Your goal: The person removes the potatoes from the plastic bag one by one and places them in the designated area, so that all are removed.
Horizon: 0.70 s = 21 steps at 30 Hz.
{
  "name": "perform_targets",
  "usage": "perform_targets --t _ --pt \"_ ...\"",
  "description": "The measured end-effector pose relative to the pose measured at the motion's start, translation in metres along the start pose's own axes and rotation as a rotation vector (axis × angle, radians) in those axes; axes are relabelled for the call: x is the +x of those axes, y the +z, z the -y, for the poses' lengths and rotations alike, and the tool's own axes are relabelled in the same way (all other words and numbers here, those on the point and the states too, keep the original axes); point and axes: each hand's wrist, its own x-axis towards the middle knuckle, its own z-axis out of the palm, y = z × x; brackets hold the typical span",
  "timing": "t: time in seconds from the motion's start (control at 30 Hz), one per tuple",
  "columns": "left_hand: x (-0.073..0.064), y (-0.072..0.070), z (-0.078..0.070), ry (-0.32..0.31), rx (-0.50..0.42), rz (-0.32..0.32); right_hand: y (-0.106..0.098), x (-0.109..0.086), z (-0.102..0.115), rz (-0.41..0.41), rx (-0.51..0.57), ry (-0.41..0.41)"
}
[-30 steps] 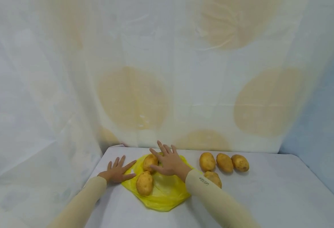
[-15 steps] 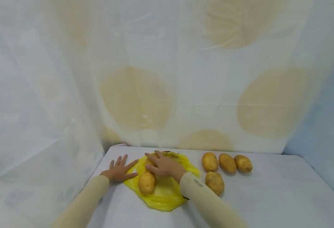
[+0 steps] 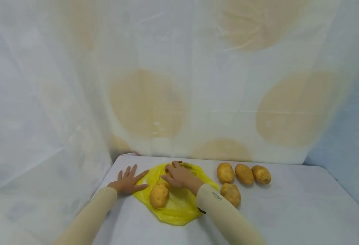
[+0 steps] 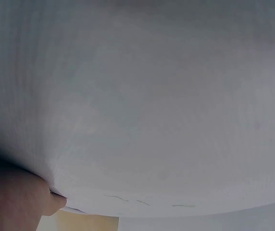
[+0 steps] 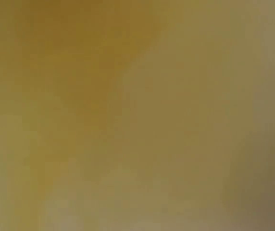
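Note:
My left hand (image 3: pixel 127 182) lies spread flat on the white table, its thumb and index fingertip at the left edge of a yellow plastic bag (image 3: pixel 182 211). Over the bag, my right hand (image 3: pixel 181 177) has its fingers curled round a potato (image 3: pixel 169 174), which they mostly cover. A second potato (image 3: pixel 159 195) rests on the bag just in front, close to the right thumb. In the left wrist view only part of the left hand (image 4: pixel 17 202) shows at the lower corner. The right wrist view is a yellow-brown blur.
To the right of the bag, three potatoes stand in a back row, the middle potato (image 3: pixel 244 174) among them. One more potato (image 3: pixel 231 194) lies in front of these, beside the right sleeve. A spotted curtain (image 3: pixel 222 102) hangs behind the table (image 3: pixel 290 211).
My right hand has come down from above the bag with spread fingers and curled them round the rear potato, shifting it slightly right. The left hand stays flat in place.

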Motion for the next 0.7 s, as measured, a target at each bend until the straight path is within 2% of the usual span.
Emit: perform_targets --t 0.2,0.4,0.57,0.7 --pt "-0.002 -0.002 -0.002 -0.015 0.011 0.002 -0.003 -0.006 -0.007 0.022 -0.042 -0.028" --pt "0.005 0.004 0.005 -0.012 0.021 0.003 -0.007 -0.015 -0.013 0.102 0.039 -0.018" --pt "0.008 0.01 0.011 -0.001 0.017 -0.011 -0.007 -0.02 -0.019 0.124 0.103 -0.013" --pt "0.006 0.008 0.009 0.011 0.009 -0.027 -0.009 -0.021 -0.022 0.141 0.128 -0.02"
